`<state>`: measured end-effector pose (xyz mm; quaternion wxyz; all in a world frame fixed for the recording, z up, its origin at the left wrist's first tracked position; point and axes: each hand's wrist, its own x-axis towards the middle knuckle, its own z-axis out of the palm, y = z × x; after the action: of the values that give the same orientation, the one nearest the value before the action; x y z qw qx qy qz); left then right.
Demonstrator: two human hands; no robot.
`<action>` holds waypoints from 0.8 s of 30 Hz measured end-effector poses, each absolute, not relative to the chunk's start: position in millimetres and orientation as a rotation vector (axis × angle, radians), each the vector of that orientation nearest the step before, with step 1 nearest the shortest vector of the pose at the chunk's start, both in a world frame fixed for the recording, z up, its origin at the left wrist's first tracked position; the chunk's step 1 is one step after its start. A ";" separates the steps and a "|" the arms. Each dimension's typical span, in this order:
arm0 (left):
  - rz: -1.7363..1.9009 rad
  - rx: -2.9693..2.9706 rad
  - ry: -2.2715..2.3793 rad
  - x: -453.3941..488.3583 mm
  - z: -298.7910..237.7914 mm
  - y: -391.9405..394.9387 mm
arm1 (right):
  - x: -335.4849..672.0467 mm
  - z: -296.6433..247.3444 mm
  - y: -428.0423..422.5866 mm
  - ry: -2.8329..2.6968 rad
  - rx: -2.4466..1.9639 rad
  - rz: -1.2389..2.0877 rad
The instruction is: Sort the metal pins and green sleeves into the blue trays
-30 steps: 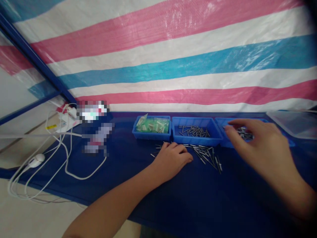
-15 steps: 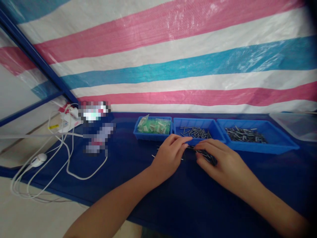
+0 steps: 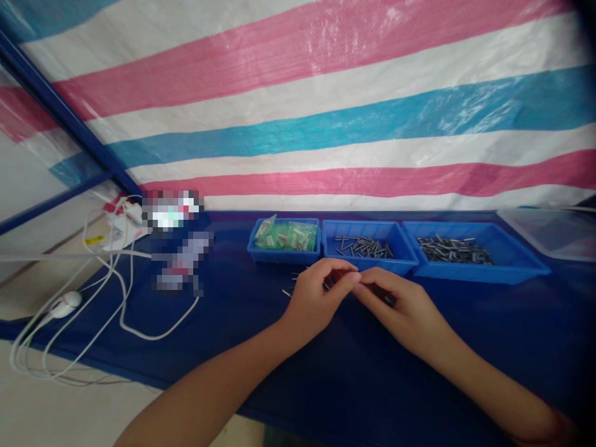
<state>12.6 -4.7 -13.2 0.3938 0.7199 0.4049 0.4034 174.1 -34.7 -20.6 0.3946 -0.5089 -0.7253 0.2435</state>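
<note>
My left hand [image 3: 315, 298] and my right hand [image 3: 404, 305] meet fingertip to fingertip over the blue tabletop, just in front of the middle tray. Thumb and fingers of each are pinched together. Whatever they pinch is hidden or too small to name. Dark metal pieces [image 3: 389, 300] show in part beneath the right fingers. Beside the left hand, a few thin metal pins [image 3: 287, 292] lie on the table. The middle blue tray [image 3: 408, 263] holds many short metal pins [image 3: 367, 247].
A small blue tray [image 3: 284, 256] at left holds green-looking plastic packets. The right blue tray [image 3: 521, 271] contains dark metal parts [image 3: 454, 249]. Behind it sits a clear plastic lid or box [image 3: 535, 233]. White cables [image 3: 123, 304] and a power strip [image 3: 123, 233] occupy the left side, before a striped sheet [image 3: 326, 133].
My hands have come together; the fingertips now touch. The right fingers have closed inward from above the dark metal pieces, which are now mostly covered. The view has shifted slightly.
</note>
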 end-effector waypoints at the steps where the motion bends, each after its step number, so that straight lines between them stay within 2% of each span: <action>1: 1.019 1.822 1.027 12.4 -13.0 -4.5 | 174.4 -20.7 -34.4 -1.835 -1.288 0.630; 11: 1.069 1.851 0.992 11.0 -11.4 -3.0 | 178.1 -23.4 -31.0 -1.692 -1.254 0.711; 20: 1.000 1.983 1.059 11.5 -13.2 -1.0 | 183.1 -14.8 -32.9 -1.685 -1.280 0.516; 24: 0.922 2.213 1.087 9.6 -11.8 -0.3 | 194.5 -5.5 -29.8 -1.777 -1.309 0.299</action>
<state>9.6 -0.3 -11.8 0.2521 0.8135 0.3995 0.3391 194.5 -29.8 -5.5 0.4413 -0.5275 -0.7159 0.1203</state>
